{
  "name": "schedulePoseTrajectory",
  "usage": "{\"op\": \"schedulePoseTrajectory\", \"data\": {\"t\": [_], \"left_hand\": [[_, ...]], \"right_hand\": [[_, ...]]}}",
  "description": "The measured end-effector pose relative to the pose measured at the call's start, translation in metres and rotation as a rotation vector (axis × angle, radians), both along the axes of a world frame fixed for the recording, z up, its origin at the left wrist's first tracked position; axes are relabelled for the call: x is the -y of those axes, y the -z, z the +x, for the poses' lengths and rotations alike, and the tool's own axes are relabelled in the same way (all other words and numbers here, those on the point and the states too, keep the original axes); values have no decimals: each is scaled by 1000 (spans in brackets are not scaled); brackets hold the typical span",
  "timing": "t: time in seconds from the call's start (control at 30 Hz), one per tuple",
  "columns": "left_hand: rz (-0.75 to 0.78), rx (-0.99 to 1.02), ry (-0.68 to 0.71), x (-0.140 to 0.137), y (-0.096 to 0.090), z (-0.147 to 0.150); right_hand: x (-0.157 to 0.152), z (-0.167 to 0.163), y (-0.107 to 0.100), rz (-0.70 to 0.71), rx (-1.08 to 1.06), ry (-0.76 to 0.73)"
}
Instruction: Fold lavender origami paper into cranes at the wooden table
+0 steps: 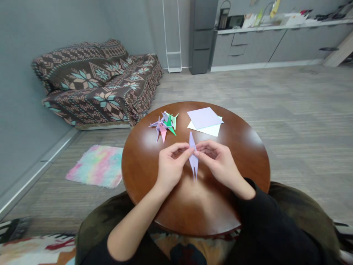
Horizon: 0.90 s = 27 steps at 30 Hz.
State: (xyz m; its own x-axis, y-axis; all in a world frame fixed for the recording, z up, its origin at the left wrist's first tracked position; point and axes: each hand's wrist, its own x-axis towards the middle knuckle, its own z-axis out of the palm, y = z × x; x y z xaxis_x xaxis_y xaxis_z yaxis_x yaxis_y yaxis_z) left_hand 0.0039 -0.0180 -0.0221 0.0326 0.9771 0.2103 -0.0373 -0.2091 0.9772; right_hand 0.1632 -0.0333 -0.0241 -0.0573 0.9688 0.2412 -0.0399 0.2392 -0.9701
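Pinches the folded lavender paper (193, 161) above the middle of the round table (143, 162), with thumb and fingers of the left hand (171, 162) closed on one side and those of the right hand (217, 160) on the other, gripping close together at its widest part. Could tear the paper there, given so small a grip, by pulling outward with both pinches at once. Might skew the folds by pressing unevenly, or bend the slim twin points (195, 173), aimed at the table's near edge, by catching them on its surface. Cannot tell the firmness of either pinch. Could upset the cluster of folded pieces (163, 127) near the table's far left edge by reaching forward, or push the loose sheets (205, 117), overlapping near the table's far edge, with the right knuckles.
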Motion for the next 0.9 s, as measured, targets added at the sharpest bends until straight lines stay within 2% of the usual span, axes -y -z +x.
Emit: {"op": "schedulePoseTrajectory", "data": {"t": [0.13,0.27,0.37,0.43,0.57,0.63,0.7,0.77,0.9], "left_hand": [[-39,80,6,1,-1,2],[-44,90,17,1,-3,1],[-67,83,91,0,-3,0],[-57,89,121,-1,-3,0],[-7,148,73,-2,-3,-1],[11,184,63,-2,-3,-2],[33,185,86,-2,-4,-5],[92,81,107,-2,-5,-9],[332,-361,167,-2,-9,-15]], "right_hand": [[-1,-2,-1,-31,-98,30],[1,-2,-1,3,-64,60],[3,-2,0,33,-19,94],[3,-1,0,33,5,72],[0,5,-3,-4,59,-45],[-2,12,-6,19,64,-5],[-2,22,-10,99,113,56],[-2,32,-15,172,225,78],[-1,43,-22,300,420,47]]}}
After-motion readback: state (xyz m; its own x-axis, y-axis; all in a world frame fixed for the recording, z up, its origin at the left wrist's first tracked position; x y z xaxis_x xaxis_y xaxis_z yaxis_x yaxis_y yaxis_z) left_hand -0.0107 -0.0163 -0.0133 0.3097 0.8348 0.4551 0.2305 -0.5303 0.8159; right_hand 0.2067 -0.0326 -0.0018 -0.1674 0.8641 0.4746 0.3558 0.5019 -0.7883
